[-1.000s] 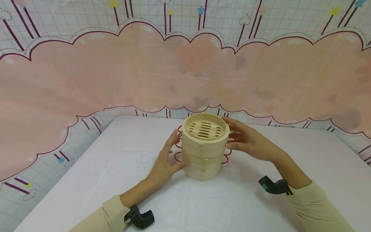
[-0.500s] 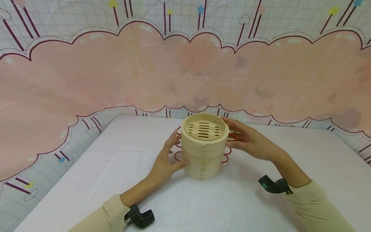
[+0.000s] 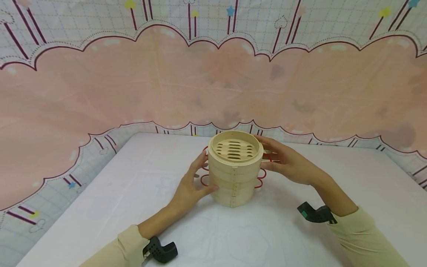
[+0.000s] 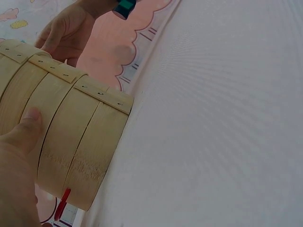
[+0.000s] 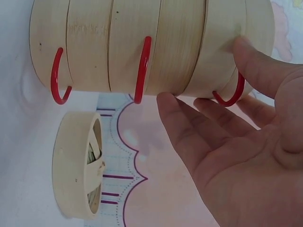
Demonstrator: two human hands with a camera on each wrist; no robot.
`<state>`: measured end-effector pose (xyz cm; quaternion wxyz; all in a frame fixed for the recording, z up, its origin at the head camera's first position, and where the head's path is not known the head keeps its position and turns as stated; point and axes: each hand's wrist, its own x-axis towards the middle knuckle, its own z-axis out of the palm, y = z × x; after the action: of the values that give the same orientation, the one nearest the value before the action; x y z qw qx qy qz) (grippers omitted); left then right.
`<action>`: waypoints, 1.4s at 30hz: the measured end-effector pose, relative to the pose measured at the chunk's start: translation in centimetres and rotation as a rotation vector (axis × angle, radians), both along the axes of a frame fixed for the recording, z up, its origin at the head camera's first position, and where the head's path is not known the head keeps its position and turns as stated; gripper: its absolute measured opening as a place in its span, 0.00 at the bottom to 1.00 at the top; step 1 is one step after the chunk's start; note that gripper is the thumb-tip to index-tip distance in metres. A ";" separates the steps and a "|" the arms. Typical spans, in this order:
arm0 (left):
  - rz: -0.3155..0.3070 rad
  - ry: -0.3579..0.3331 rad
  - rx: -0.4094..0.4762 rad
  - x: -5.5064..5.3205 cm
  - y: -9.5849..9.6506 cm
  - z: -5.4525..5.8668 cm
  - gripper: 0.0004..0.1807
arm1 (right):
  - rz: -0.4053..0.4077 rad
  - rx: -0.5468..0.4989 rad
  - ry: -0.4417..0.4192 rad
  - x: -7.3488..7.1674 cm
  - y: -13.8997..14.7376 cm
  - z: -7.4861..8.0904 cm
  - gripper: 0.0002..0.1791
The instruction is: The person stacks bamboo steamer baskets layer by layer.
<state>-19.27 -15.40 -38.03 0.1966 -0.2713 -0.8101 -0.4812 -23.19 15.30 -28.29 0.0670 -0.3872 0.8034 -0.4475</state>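
Observation:
A stack of three round bamboo steamer baskets (image 3: 230,185) stands upright on the white table, its slatted top tier open to view. Red loop handles (image 5: 143,71) stick out from both sides. My left hand (image 3: 188,187) holds the stack from the left, thumb (image 4: 31,123) on the front wall near the middle tier and fingers along the side. On the right, my right hand (image 3: 290,163) grips the upper part, thumb (image 5: 248,59) against the top basket. Its fingers reach round toward the back, with their tips partly hidden.
Behind the stack, in the right wrist view, is a bamboo steamer lid (image 5: 71,165), hidden in the head view. A patterned cloth backdrop (image 3: 200,85) rises at the far edge of the white table (image 3: 150,159). Black wrist cameras (image 3: 161,250) sit at both cuffs.
The top basket has turned slightly to the right, so its front seam now sits closer in line with those below. Both hands have stayed in nearly the same place.

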 end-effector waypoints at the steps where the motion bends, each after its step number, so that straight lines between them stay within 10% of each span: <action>1: 0.001 0.000 0.000 0.0 0.0 0.0 0.56 | 0.000 0.001 0.001 0.0 0.0 0.0 0.39; 42: 0.023 -0.018 0.008 0.2 0.5 0.6 0.57 | 0.015 -0.014 -0.005 -0.6 0.4 -0.2 0.36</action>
<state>-19.04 -14.87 -37.45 0.1961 -0.2569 -0.8128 -0.4846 -23.82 15.72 -28.50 0.0697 -0.3926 0.7972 -0.4533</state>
